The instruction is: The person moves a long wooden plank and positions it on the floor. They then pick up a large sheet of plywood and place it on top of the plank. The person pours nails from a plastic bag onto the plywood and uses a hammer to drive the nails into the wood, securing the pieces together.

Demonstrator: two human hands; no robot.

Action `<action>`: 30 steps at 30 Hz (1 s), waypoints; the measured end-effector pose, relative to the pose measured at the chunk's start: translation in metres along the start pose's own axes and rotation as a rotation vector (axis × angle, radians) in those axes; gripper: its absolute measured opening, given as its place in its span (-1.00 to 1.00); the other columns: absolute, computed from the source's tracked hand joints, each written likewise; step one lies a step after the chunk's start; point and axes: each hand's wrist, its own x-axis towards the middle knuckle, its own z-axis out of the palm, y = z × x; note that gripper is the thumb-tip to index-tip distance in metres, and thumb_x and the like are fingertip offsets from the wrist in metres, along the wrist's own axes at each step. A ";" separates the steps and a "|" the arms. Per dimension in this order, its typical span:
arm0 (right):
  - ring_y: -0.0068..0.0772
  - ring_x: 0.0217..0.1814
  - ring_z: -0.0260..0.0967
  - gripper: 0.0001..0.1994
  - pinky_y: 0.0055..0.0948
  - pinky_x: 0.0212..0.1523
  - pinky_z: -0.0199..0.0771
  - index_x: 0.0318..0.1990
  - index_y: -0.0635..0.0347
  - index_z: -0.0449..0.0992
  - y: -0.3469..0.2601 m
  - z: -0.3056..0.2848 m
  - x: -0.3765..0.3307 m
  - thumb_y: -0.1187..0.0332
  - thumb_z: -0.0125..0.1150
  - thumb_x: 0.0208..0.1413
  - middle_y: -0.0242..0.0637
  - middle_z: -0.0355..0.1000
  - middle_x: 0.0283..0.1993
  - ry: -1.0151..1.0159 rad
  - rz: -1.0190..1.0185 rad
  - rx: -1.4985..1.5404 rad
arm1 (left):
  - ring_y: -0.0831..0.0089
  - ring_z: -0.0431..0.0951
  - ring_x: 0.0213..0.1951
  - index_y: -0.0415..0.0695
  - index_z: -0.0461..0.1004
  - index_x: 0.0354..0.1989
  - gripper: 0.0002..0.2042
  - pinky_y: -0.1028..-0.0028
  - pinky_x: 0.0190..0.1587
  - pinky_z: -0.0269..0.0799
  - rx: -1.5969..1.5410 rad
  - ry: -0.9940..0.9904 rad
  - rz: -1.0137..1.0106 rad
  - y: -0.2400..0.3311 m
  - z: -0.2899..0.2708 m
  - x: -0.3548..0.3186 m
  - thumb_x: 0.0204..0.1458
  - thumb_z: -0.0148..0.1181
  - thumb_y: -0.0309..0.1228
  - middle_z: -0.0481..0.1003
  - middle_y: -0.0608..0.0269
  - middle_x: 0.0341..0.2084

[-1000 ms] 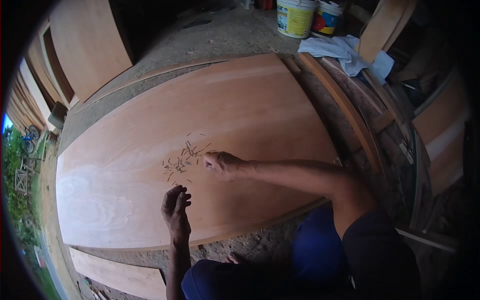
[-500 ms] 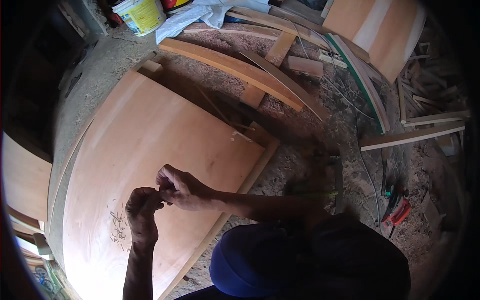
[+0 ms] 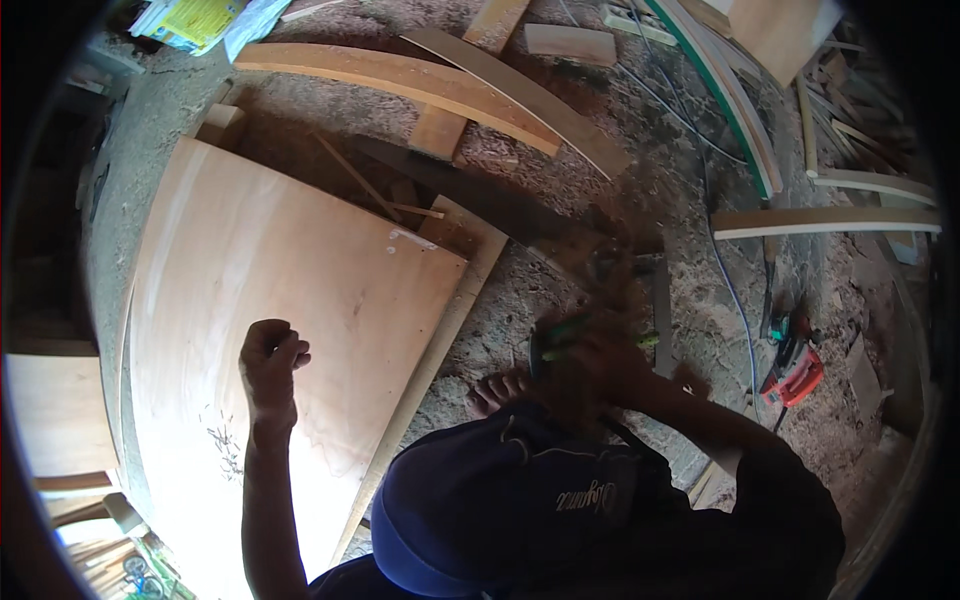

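I see right hand [image 3: 590,365] blurred, wrapped on green-handled tool [image 3: 570,335] over sawdust floor, at 3 o'clock from plywood sheet [image 3: 290,300]. Tool axis roughly 9-to-3. Left hand [image 3: 270,365] curled shut over sheet, contents can't tell. Small nails [image 3: 225,445] at 7 o'clock of left hand; left nearer.

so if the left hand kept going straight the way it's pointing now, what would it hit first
The left hand, a loose fist, points up across the plywood sheet. Going on, it would likely only pass over bare sheet toward the far edge, then meet the small wood block, though its height above the sheet is unclear.
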 end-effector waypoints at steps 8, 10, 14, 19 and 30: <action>-0.08 0.10 0.36 -0.59 -0.13 0.15 0.32 0.07 0.19 0.47 0.013 0.015 -0.008 0.14 0.17 0.16 -0.10 0.41 0.03 -0.044 -0.005 0.033 | 0.58 0.51 -0.42 -0.17 0.46 -0.16 -0.84 0.53 -0.37 0.47 -0.144 0.096 0.129 -0.012 0.045 0.028 0.08 0.14 -0.60 0.49 0.33 -0.42; -0.05 0.07 0.37 -0.57 -0.15 0.12 0.34 0.09 0.21 0.45 0.009 0.011 0.002 0.09 0.14 0.21 -0.08 0.41 0.01 -0.099 -0.010 0.220 | 0.58 0.46 -0.40 -0.17 0.42 -0.14 -0.82 0.53 -0.33 0.42 -0.164 0.067 0.212 -0.025 0.061 0.034 0.09 0.16 -0.59 0.50 0.33 -0.41; -0.11 0.04 0.41 -0.64 -0.11 0.12 0.31 0.08 0.18 0.45 0.016 0.014 -0.008 0.20 0.13 0.22 -0.08 0.45 -0.03 -0.280 0.109 0.462 | 0.54 0.44 -0.36 -0.14 0.39 -0.09 -0.76 0.44 -0.24 0.44 0.042 0.202 0.492 -0.044 0.106 0.045 0.06 0.18 -0.60 0.47 0.33 -0.43; 0.01 -0.06 0.45 -0.68 -0.12 -0.07 0.39 -0.04 0.24 0.39 -0.046 -0.046 0.053 0.16 0.08 0.25 0.05 0.45 -0.12 -0.121 0.255 0.603 | 0.44 0.50 -0.33 -0.07 0.40 -0.11 -0.73 0.36 -0.15 0.42 -0.039 0.247 0.383 -0.051 0.154 0.050 0.01 0.27 -0.55 0.49 0.28 -0.40; 0.21 0.11 0.43 -0.45 -0.07 0.03 0.44 0.44 0.18 0.07 -0.092 -0.058 0.162 0.37 -0.07 0.31 0.22 0.37 0.16 0.126 0.091 0.412 | 0.25 0.51 -0.23 0.07 0.44 -0.18 -0.72 0.22 0.02 0.24 0.392 0.474 0.478 -0.032 0.173 0.057 -0.06 0.34 -0.32 0.57 0.35 -0.41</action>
